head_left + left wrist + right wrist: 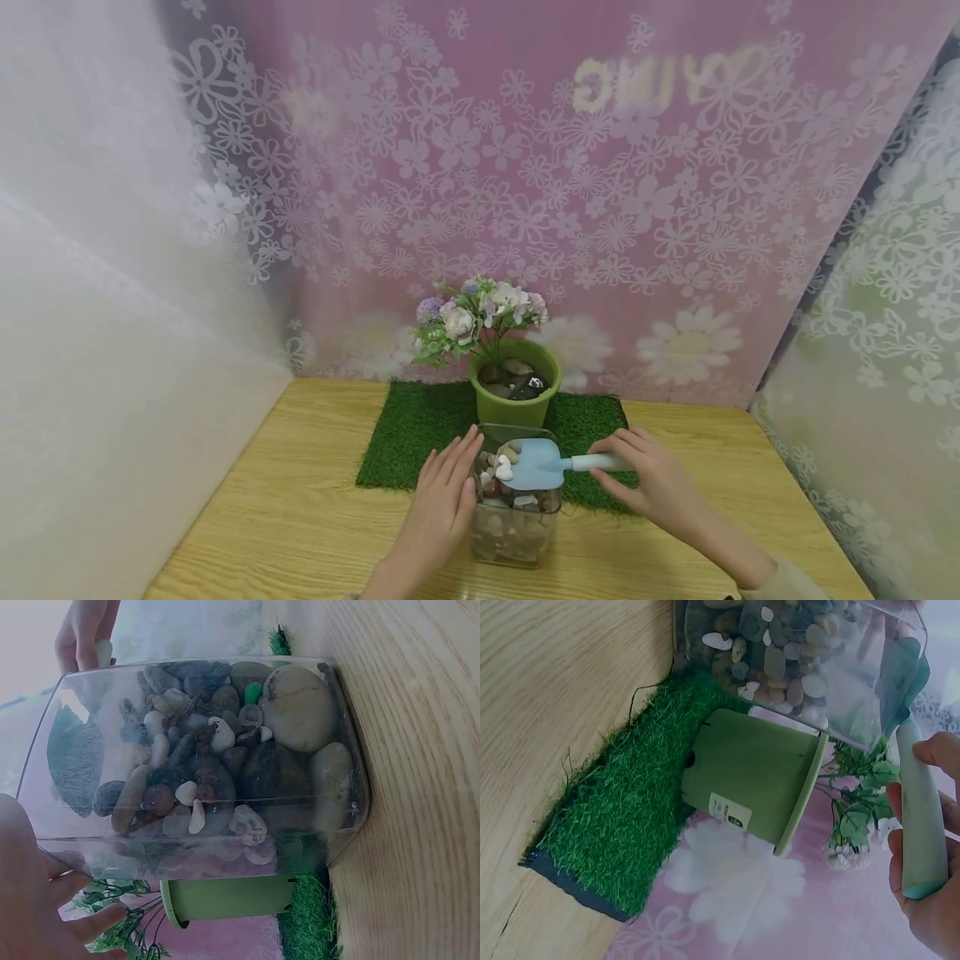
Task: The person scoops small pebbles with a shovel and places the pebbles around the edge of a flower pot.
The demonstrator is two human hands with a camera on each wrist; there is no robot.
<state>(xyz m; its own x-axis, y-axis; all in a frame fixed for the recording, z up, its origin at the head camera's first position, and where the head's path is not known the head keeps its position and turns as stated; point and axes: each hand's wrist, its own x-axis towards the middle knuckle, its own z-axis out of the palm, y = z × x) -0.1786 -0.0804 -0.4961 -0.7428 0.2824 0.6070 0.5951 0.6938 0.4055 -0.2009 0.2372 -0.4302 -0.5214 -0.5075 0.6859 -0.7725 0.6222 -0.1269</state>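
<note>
My right hand (654, 479) grips the pale handle (922, 825) of a small trowel with a light blue blade (538, 467). The blade lies level over the mouth of a clear plastic container (555, 518), with a few pebbles (504, 467) at its tip. Against the container's left side rests my left hand (444, 493), its fingers straight. Mixed stones (221, 735), white, brown, grey and one small green, fill much of the container, as the left wrist view shows.
Just behind the container stands a green flowerpot (517, 410) with artificial flowers (459, 323) and stones in it. The pot is on a green artificial grass mat (420, 425) on the wooden table (300, 500). Pink floral cloth (480, 183) hangs behind.
</note>
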